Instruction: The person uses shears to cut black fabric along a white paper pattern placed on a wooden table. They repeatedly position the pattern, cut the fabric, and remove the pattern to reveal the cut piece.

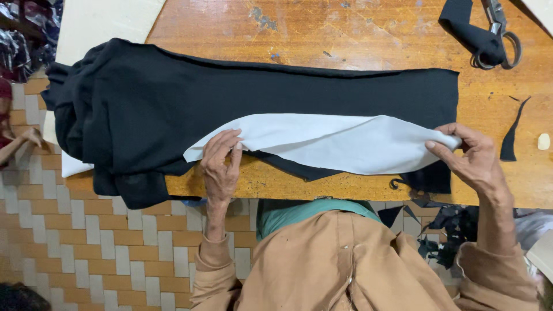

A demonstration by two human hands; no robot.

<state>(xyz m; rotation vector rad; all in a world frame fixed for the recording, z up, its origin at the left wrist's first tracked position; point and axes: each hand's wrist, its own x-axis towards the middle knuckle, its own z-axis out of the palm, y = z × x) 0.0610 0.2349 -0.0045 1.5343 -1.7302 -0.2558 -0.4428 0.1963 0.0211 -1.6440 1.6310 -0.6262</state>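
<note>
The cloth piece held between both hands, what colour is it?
White cloth piece, lying on black fabric; the head view shows it best.

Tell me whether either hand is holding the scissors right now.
No. The scissors lie untouched at the table's far corner, while both hands grip the white cloth.

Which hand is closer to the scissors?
The right hand. It pinches the white cloth at its end, below the scissors in the table's far corner. The left hand holds the cloth's other end, much farther away.
</note>
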